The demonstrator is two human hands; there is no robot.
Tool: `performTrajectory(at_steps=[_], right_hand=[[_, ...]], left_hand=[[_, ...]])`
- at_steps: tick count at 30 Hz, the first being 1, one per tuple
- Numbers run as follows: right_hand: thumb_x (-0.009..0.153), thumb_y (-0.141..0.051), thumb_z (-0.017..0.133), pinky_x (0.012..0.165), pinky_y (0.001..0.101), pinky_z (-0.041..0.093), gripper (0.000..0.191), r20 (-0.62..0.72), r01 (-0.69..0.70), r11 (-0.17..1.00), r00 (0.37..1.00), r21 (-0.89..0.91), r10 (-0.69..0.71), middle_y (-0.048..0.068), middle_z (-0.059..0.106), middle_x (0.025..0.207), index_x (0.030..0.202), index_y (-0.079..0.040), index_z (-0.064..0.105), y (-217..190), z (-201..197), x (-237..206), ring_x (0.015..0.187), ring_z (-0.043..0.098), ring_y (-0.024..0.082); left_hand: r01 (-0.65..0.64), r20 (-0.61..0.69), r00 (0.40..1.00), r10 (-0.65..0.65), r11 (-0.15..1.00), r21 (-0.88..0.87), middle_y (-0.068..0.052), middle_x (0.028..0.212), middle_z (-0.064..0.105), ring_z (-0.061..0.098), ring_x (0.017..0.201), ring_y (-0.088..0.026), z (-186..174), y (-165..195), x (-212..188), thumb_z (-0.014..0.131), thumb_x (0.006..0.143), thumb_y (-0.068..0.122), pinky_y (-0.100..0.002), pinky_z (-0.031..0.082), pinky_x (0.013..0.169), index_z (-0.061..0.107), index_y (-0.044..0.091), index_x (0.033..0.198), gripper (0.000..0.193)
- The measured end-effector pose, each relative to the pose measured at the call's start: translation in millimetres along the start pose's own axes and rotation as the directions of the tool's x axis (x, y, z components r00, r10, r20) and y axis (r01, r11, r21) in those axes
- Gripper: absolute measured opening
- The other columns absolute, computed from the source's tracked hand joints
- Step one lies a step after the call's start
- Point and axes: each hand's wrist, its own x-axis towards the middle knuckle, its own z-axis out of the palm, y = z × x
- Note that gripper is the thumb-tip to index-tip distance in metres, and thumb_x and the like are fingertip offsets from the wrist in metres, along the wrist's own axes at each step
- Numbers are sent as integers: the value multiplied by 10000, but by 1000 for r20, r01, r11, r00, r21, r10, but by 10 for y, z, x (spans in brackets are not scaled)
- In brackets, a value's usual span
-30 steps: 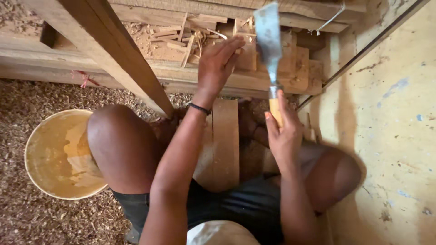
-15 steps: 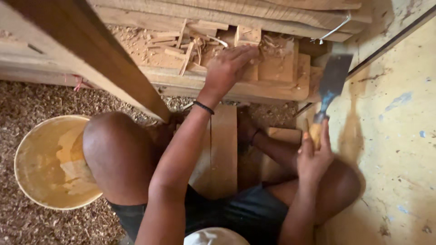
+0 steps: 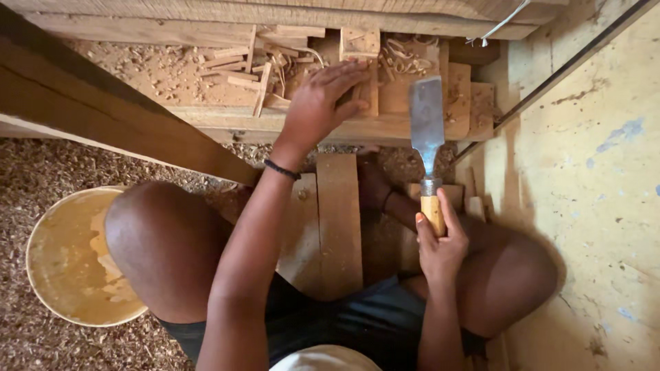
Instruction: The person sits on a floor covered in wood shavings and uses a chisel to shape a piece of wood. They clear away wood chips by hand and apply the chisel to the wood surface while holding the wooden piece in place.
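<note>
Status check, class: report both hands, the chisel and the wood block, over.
Left hand flat on small wood block on the beam. Right hand grips chisel, blade up, clear of block. Shavings and offcuts beside it.

You have no packages, labels, signs or screens in front of you here. Nothing in view carries a printed face or a display, so there is nothing of this kind to place or to describe for you.

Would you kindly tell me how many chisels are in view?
1: the wide-bladed chisel, upright in the right hand, blade over the wood scraps. Others may lie hidden among the shavings.
</note>
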Motion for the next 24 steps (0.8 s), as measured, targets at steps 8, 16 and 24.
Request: performTrajectory(at_steps=[8, 16, 24], right_hand=[[927, -27, 718, 508, 217, 439, 584, 23, -9, 1000, 1000, 7, 9, -10, 638, 858, 1487, -113, 573, -2, 8, -11, 591, 506, 39], [939, -25, 672, 393, 212, 396, 629, 94, -174, 960, 983, 220, 157, 32, 637, 818, 1533, -108, 483, 15, 4, -26, 498, 487, 45], [953, -27, 645, 405, 205, 407, 655, 143, -171, 926, 981, 337, 130, 64, 686, 901, 1565, -97, 422, 57, -17, 8, 532, 525, 46]], left_hand=[[174, -46, 984, -172, 983, 57, -33, 1374, 673, 654, 1247, -262, 135, 43, 54, 854, 829, 335, -399, 507, 1036, 689, 144, 1301, 534], [112, -123, 987, -100, 989, 98, -84, 1390, 620, 632, 1214, -325, 91, 95, 28, 901, 776, 368, -472, 473, 1026, 537, 145, 1414, 768], [70, -29, 997, -68, 996, 57, -128, 1500, 474, 619, 1239, -345, -147, -17, 40, 841, 902, 411, -464, 528, 1025, 467, 155, 1503, 752]])
